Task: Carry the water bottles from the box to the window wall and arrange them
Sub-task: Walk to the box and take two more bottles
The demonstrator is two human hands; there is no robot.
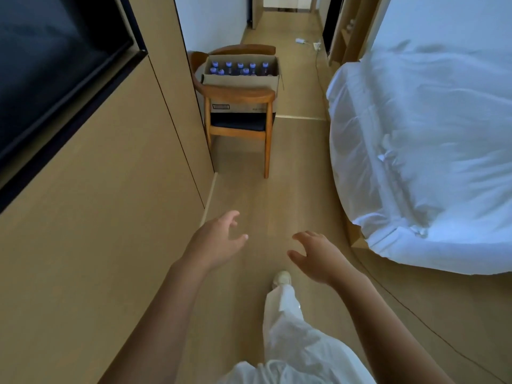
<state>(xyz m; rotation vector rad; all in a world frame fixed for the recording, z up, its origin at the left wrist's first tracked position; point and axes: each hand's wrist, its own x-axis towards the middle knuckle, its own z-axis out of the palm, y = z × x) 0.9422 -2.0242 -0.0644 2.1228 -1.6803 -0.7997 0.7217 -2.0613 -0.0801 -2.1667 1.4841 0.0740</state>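
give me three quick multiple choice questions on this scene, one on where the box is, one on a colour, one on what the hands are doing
1. Where does the cardboard box sit?
A. on the bed
B. on the wooden chair
C. on the floor by the wall

2. What colour are the bottle caps?
A. red
B. yellow
C. blue

3. What state are the hands in?
A. both open, holding nothing
B. left grips a bottle
C. both carry the box

Answers:
1 B: the box rests on the seat of the wooden chair, between its arms.
2 C: the caps show blue above the box rim.
3 A: the left hand and right hand have spread, empty fingers.
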